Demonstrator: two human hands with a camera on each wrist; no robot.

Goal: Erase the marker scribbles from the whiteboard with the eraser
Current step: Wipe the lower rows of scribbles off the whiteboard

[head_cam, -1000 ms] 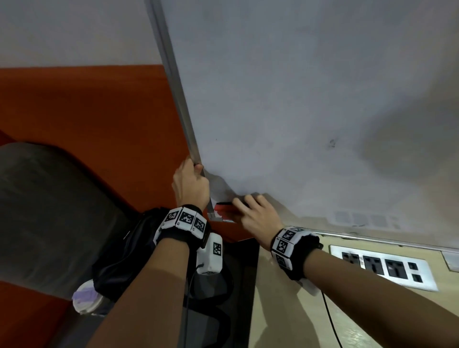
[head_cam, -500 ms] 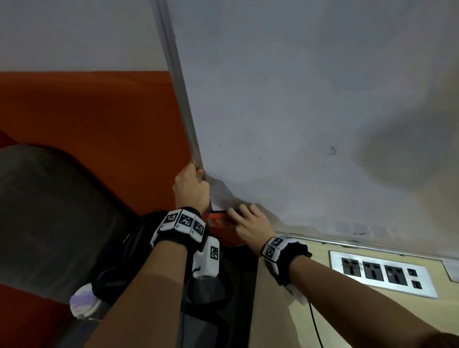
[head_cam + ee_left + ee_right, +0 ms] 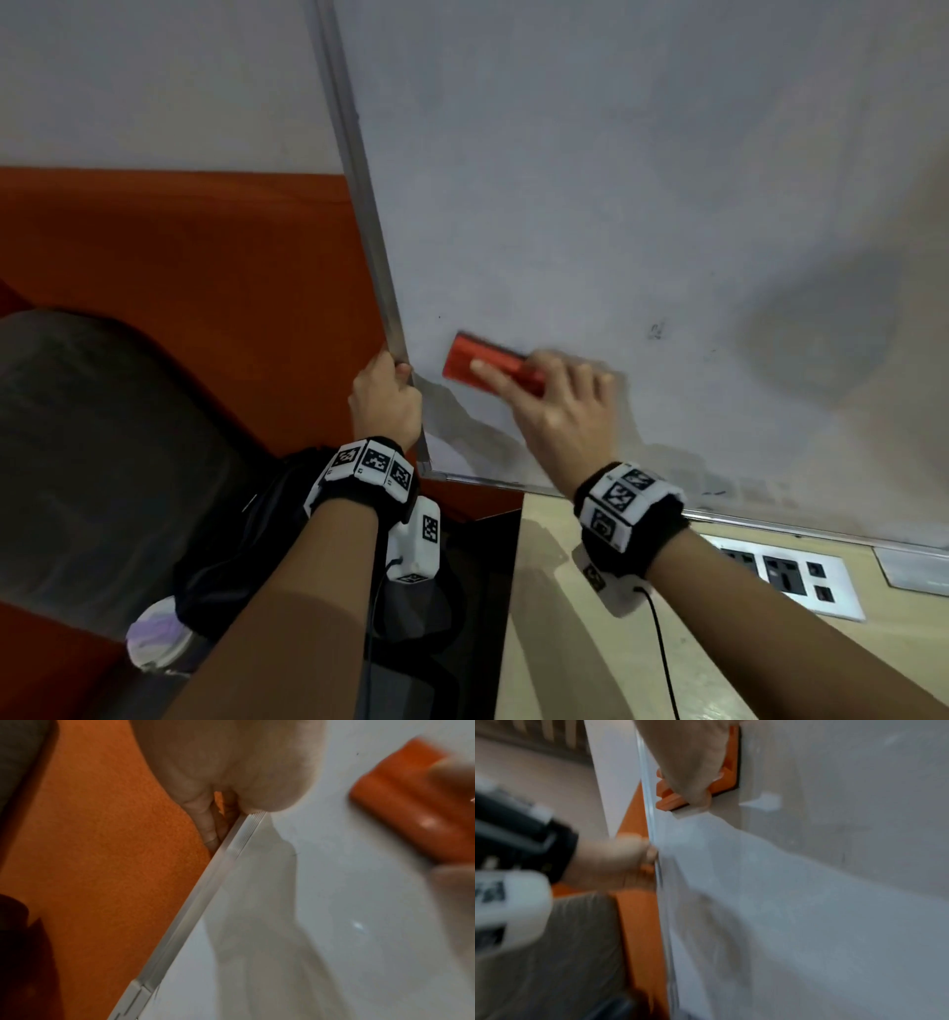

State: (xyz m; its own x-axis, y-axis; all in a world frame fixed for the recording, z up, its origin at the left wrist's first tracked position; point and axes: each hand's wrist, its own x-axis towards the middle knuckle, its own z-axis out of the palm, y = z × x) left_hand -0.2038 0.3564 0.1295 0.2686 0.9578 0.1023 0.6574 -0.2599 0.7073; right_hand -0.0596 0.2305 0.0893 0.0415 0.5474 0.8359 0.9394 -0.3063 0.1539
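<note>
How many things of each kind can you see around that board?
Whiteboard: 1
Eraser: 1
Hands: 2, left hand, right hand
Wrist bands: 2
Socket panel: 1
Black bag: 1
Total: 8

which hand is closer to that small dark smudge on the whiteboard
Right. The right hand holds the red eraser against the whiteboard, just lower left of the smudge. The left hand grips the board's left frame edge, farther away.
</note>
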